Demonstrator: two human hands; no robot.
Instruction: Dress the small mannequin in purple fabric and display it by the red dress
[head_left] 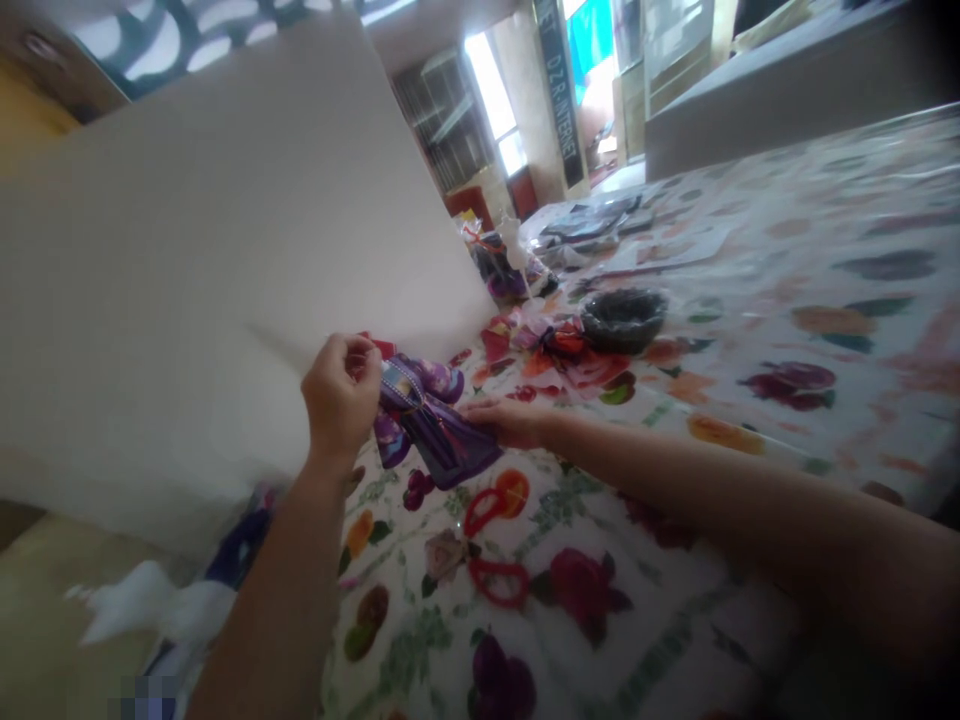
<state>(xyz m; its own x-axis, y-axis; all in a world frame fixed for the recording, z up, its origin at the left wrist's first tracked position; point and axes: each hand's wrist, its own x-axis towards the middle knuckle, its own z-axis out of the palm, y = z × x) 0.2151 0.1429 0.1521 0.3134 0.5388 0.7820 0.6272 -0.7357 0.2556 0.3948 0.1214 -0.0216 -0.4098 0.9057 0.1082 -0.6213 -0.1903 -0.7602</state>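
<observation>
A small purple doll-sized garment point(442, 425) with patterned sleeves and a beaded band is held above the flowered tablecloth. My left hand point(345, 385) is closed in a pinch at its upper end, beside a bit of red material point(382, 347). The fingers of my right hand point(506, 420) are closed on the edge of its purple skirt part. Below the garment, red-handled scissors point(499, 580) lie on the cloth, their blades hard to make out.
A dark coiled bundle in clear plastic point(626, 318) and red and pink fabric pieces point(559, 350) lie beyond my right hand. Wrapped items point(495, 260) stand by the pale wall panel point(225, 250). Flat plastic packets point(592, 220) lie further back; white material point(150, 605) is at lower left.
</observation>
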